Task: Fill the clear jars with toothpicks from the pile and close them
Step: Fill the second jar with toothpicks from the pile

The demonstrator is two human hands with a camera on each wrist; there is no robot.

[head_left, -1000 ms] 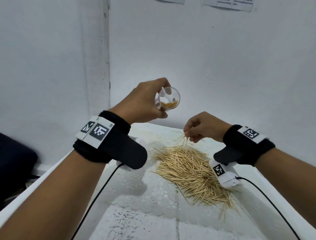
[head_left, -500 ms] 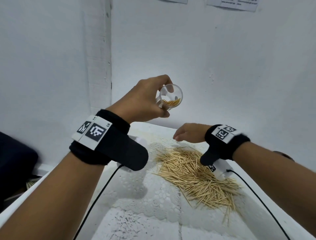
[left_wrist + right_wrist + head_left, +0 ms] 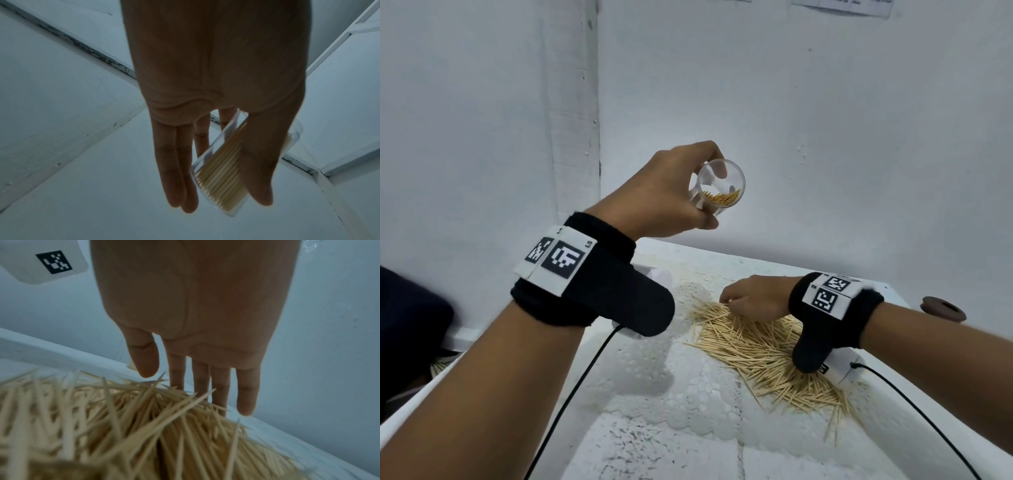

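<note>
The left hand [image 3: 654,197] grips the clear jar [image 3: 719,193] in the air, thumb on one side and fingers on the other. The mouth is tipped toward the wearer – judged a receiving attitude, so that the next bundle can drop in. A layer of toothpicks [image 3: 221,175] already lies along the lower wall of the jar; it is far from full, and no lid is on it.

The right hand [image 3: 753,298] is down on the pile [image 3: 763,349], at about 4 o'clock from the jar and well below it. Its fingers [image 3: 246,395] are extended and slightly apart, tips among the sticks at the far edge of the heap, nothing yet pinched – judged the start of a gathering stroke.

The pile lies on a white table [image 3: 654,445]. A brown disc [image 3: 941,308] lies at 3 o'clock, just beyond the right wrist; whether it is a lid cannot be told.
</note>
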